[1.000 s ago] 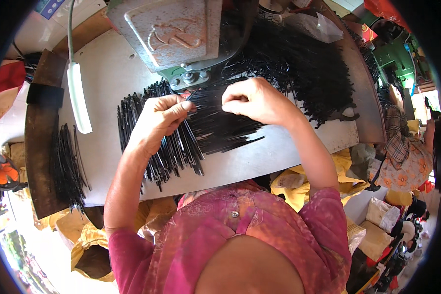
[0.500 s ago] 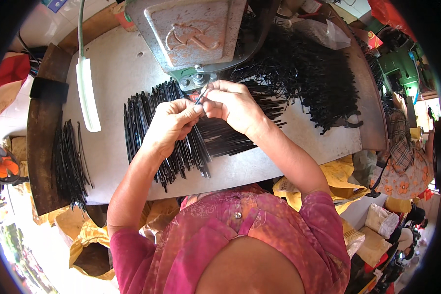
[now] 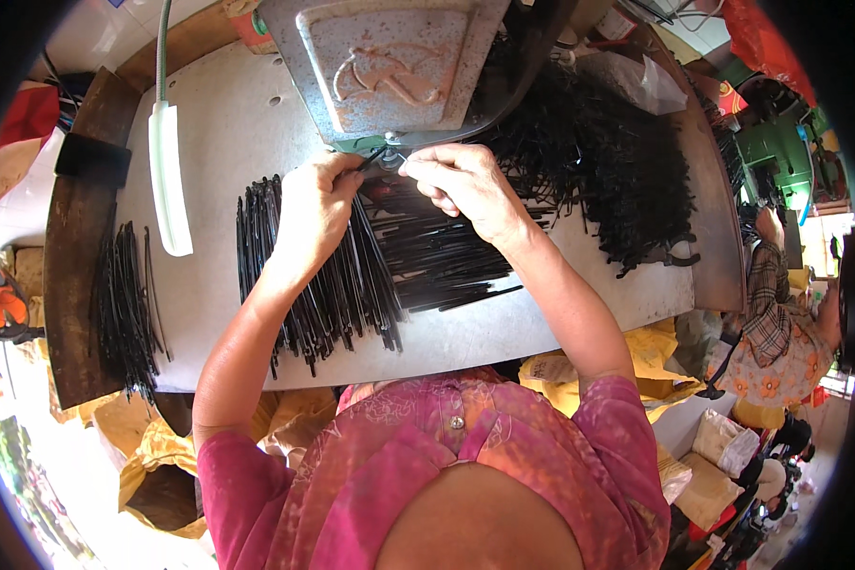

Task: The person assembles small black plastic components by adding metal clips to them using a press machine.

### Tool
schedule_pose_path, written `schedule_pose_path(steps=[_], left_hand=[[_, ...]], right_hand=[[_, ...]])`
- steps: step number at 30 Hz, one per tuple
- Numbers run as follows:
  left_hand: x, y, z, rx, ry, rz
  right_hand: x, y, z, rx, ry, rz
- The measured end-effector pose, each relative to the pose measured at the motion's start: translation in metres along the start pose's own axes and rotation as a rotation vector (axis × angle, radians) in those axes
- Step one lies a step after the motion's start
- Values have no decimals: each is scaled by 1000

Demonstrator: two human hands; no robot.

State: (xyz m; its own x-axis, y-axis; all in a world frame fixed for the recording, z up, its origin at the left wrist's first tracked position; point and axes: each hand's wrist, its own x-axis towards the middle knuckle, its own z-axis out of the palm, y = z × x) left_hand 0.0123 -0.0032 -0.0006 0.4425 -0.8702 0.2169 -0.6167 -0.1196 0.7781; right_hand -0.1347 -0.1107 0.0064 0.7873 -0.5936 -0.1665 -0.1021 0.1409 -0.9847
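Under the head of a grey-green bench machine (image 3: 386,76), both my hands work close together. Between thumb and fingers, my left hand (image 3: 319,199) pinches a thin black rod (image 3: 373,158) that points up toward the machine's metal tip (image 3: 390,159). My right hand (image 3: 467,186) is closed in a pinch just right of that tip, on a small thin shiny piece (image 3: 405,161) whose kind is too small to tell. Below my left hand lies a row of black rods (image 3: 299,313) side by side. More black rods (image 3: 442,252) lie crosswise beneath my right hand.
A large heap of black rods (image 3: 617,161) covers the table's right side; a smaller bundle (image 3: 128,313) lies at the left. A white lamp (image 3: 169,180) hangs over the metal tabletop (image 3: 204,275). Yellow sacks (image 3: 651,356) stand below the front edge. Another person (image 3: 779,332) sits far right.
My hands have moved apart and slightly up toward the machine's tip, the left hand going left. The black rod now points up at the tip. The whole view has shifted a little.
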Motion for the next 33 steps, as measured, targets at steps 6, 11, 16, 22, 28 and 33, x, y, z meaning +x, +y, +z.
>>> schedule_pose_path(steps=[6,11,16,22,28,33], left_hand=[[0,4,0,-7,14,-39],[-2,6,-1,-12,17,-55],[-3,6,0,-23,35,-37],[-2,4,1,-3,20,24],[1,0,2,268,148,384],[-13,16,0,516,85,314]], right_hand=[[2,-3,-1,19,6,23],[4,-2,-1,-12,-10,-11],[1,-4,0,-16,-7,-8],[3,-6,0,-1,-18,8],[5,-3,1,-1,5,13],[6,-2,6,67,-4,84]])
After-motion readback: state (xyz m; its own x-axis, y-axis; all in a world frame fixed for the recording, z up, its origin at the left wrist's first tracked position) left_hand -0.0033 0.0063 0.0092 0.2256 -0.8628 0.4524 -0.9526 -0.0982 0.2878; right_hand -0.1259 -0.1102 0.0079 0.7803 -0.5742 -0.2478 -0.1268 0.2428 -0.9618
